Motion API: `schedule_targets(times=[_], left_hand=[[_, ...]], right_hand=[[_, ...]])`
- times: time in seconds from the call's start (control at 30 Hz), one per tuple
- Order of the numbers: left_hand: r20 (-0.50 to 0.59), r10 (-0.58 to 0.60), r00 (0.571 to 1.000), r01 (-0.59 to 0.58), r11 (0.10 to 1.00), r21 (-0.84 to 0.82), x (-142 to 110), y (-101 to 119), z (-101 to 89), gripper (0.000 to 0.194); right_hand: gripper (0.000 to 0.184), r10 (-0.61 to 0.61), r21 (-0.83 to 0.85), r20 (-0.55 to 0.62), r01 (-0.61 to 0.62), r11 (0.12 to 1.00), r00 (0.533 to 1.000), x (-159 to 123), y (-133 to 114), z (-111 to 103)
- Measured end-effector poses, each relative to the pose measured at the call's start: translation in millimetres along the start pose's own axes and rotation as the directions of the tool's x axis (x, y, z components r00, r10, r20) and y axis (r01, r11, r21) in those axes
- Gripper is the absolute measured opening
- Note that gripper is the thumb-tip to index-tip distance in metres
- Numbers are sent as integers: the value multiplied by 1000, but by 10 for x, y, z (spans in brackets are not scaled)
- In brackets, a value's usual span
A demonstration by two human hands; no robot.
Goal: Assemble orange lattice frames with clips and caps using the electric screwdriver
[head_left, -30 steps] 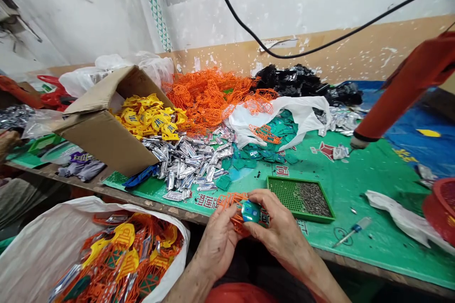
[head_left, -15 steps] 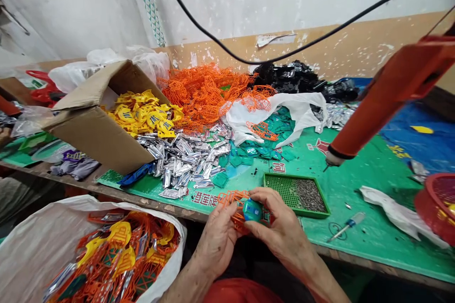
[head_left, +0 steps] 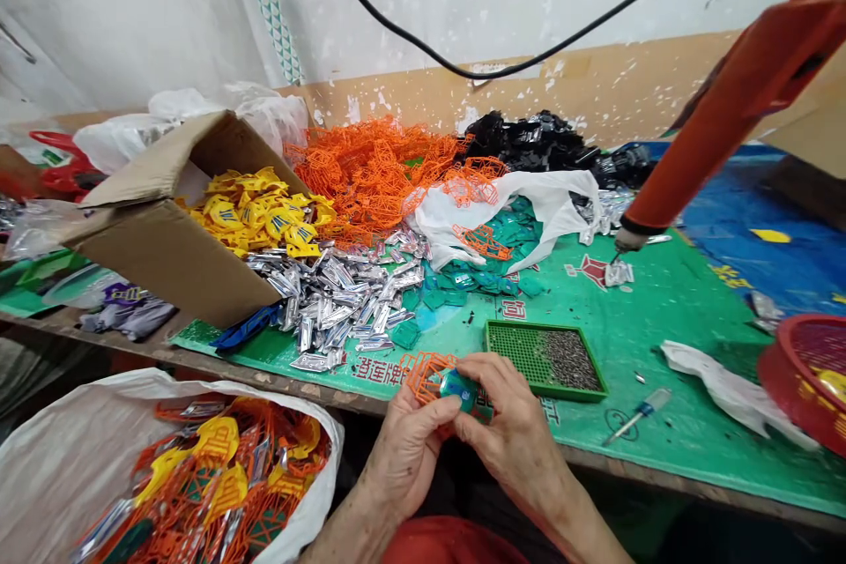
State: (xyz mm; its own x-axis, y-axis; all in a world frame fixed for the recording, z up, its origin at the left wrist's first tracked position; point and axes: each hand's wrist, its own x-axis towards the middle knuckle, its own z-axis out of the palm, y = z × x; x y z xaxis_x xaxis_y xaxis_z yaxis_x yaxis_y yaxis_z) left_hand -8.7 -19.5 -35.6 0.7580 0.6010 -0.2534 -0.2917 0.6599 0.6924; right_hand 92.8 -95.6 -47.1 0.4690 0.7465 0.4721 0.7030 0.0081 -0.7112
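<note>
Just over the table's front edge, my left hand (head_left: 413,441) is closed on an orange plastic lattice frame (head_left: 426,376), its thumb lying across the front. My right hand (head_left: 506,414) grips a green plastic piece (head_left: 458,388) with a blue mark, pressed against the right side of that frame. Fingers cover part of both pieces, so how they join cannot be made out. To the right of my hands sits a green perforated tray (head_left: 493,361) with many small dark screws (head_left: 565,359) at its right end.
An orange electric screwdriver (head_left: 701,137) hangs at the right under a black cable. A hand screwdriver (head_left: 638,416) lies near a red basket (head_left: 793,379). Behind are silver parts (head_left: 357,300), orange frames (head_left: 376,176) and a cardboard box (head_left: 165,256); a filled white sack (head_left: 59,432) stands front left.
My left thumb has moved over onto the green piece's edge, and the green piece has turned slightly. The view has shifted a little; the hanging screwdriver has swung lower relative to the table.
</note>
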Motion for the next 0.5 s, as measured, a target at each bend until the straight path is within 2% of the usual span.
schedule_targets(times=[0.1, 0.17, 0.23, 0.27, 0.3, 0.33, 0.37, 0.4, 0.43, 0.47, 0.5], left_hand=[[-3, 17, 1000, -16, 999, 34, 5, -19, -2, 30], [-3, 35, 999, -35, 996, 87, 8, -19, -4, 30], [7, 62, 998, -62, 987, 151, 15, -3, -2, 31], [11, 72, 997, -73, 982, 176, 19, 9, -1, 33], [6, 78, 997, -78, 978, 196, 24, 24, -1, 35], [-7, 83, 997, -80, 974, 213, 28, 38, -2, 37], [-25, 86, 996, -78, 970, 232, 31, 52, -5, 39], [-41, 89, 995, -76, 965, 252, 34, 64, -8, 39], [-48, 89, 995, -73, 959, 273, 36, 72, -12, 39], [-49, 87, 995, -69, 954, 293, 37, 76, -15, 38], [-43, 81, 996, -64, 948, 310, 38, 76, -17, 38]], right_hand=[[25, -22, 1, -33, 22, 1000, 999, -28, -48, 56], [23, -41, 49, 10, 40, 998, 999, -28, -71, 35], [29, -74, 103, 91, 65, 993, 993, 1, -63, -87], [34, -71, 111, 89, 61, 992, 994, 29, -37, -197], [39, -50, 108, 36, 46, 993, 998, 68, 8, -342], [43, -5, 77, -103, 13, 997, 995, 119, 74, -519], [45, 66, 66, -313, -47, 997, 947, 185, 160, -724], [49, 109, 62, -546, -90, 994, 830, 265, 262, -946], [59, 96, 15, -740, -126, 992, 666, 360, 375, -1175], [72, 40, -58, -844, -164, 985, 534, 470, 493, -1397], [81, 24, -96, -859, -207, 974, 511, 593, 608, -1599]])
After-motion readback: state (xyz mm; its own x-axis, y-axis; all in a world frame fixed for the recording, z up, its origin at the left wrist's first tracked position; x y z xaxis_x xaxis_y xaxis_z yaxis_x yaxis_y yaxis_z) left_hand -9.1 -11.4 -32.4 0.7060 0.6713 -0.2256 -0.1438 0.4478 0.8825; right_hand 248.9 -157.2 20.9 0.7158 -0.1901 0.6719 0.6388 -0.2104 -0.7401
